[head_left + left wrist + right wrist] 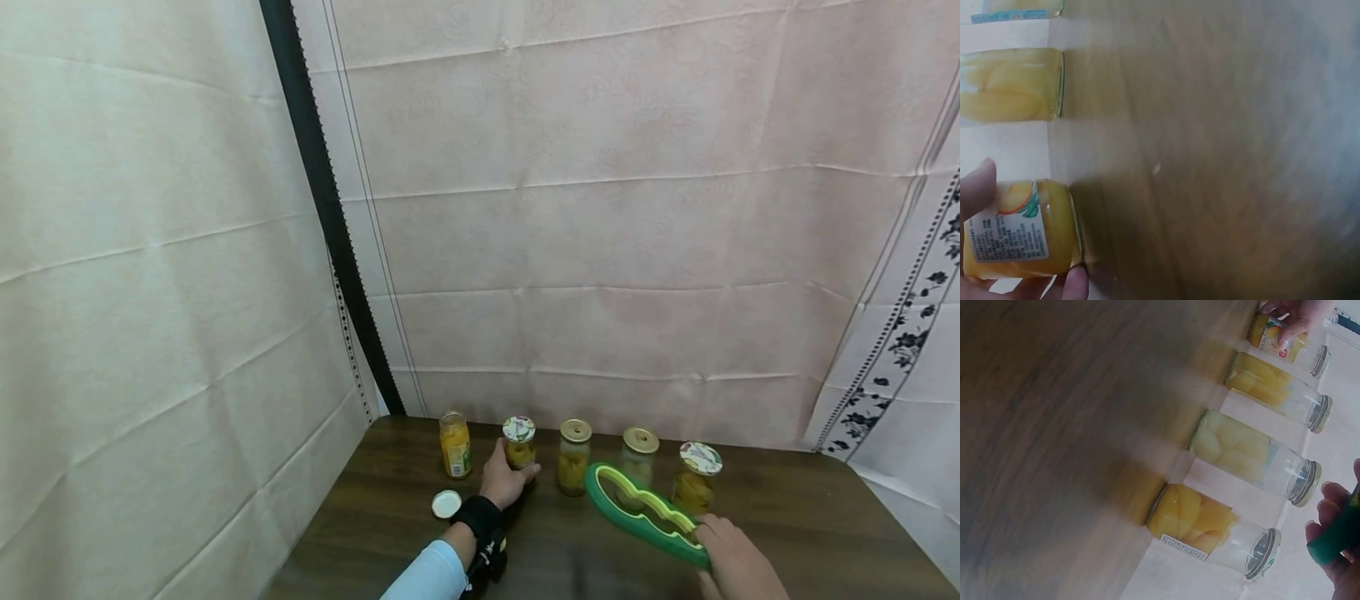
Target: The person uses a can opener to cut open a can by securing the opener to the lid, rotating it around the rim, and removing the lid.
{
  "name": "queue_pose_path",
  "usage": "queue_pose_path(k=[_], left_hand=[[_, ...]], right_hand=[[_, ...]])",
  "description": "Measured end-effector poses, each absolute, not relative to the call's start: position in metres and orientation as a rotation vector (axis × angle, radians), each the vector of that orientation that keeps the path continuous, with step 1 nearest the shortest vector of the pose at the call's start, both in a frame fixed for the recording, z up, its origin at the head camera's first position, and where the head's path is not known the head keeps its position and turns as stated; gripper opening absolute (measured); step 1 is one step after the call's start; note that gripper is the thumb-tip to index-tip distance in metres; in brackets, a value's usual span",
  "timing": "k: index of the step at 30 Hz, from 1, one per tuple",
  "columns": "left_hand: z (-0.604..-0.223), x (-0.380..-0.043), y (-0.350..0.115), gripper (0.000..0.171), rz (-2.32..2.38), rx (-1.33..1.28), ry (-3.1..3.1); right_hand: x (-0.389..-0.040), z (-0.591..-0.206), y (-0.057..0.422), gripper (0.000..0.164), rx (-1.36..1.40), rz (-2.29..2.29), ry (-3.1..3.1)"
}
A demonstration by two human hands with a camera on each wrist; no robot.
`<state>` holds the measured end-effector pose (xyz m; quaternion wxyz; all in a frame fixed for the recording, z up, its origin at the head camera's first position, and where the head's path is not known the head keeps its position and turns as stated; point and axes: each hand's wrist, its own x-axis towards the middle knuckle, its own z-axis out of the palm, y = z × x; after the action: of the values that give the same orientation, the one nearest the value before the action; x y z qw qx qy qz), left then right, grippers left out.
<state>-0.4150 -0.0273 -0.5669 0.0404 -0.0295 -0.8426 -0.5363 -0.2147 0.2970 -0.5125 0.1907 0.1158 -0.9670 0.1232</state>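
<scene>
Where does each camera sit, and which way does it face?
Head: head-worn, facing forward and down at jars; left hand, right hand, blue sleeve show.
Left wrist: on that wrist, facing the gripped jar; left fingers show.
Right wrist: on that wrist, facing the jars; right hand on green tool, left hand beyond.
Both wrist views share the gripped jar.

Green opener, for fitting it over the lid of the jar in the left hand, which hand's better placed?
Right, most likely: the right hand holds the green opener by one end, its free end pointing leftward. The left hand grips the jar, so it could steady it.
</scene>
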Motion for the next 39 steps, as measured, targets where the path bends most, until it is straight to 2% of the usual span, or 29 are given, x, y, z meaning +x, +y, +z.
queue_pose_path(k=[10,20,27,33,39], left_hand=[[-0.565,-0.394,-0.032,0.087,-1.754,-0.121,-2.583],[-0.547,-0.324,-0.044,0.09,-1.895,-0.513,-2.714],[-0.525,-0.281,-0.039,0.064,-1.902,-0.719,-2.781],[-0.52,-0.268,-0.032,0.055,-1.983,-0.788,-2.726],[-0.519,-0.257,-0.031,0.061,-1.949,-0.776,-2.705]], right_hand=[[-0.213,-0.511,0.294,0.035,0.29,0.344,-2.721],[-0.218,-0.513,0.283,0.05,0.484,0.194,-2.414],[-0.224,-0.504,0.268,0.054,0.616,0.126,-2.236],[-0.224,-0.496,0.254,0.051,0.661,0.106,-2.143],[-0.221,-0.489,0.244,0.049,0.65,0.103,-2.18]])
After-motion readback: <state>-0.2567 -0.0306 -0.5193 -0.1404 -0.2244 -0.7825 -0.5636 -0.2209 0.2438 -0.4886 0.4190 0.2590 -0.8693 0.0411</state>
